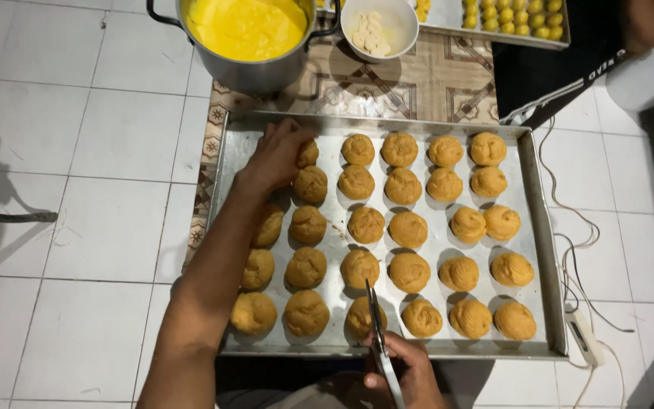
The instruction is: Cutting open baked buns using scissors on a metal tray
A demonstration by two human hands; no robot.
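Observation:
A metal baking tray (543, 250) lies on the floor with several rows of golden-brown round pastry puffs (407, 229). My left hand (278, 157) reaches to the tray's far left corner and closes its fingers around one puff (308, 154) there. My right hand (410, 371) is at the tray's near edge, gripping a pair of metal scissors (376, 318) whose closed blades point up over the front row of puffs.
A metal pot of yellow custard (247, 30) stands beyond the tray, next to a white bowl of pale pieces (378, 26). Another tray of small yellow balls (509, 17) sits at the back right. White cables and a plug (584, 333) lie right of the tray on white tiles.

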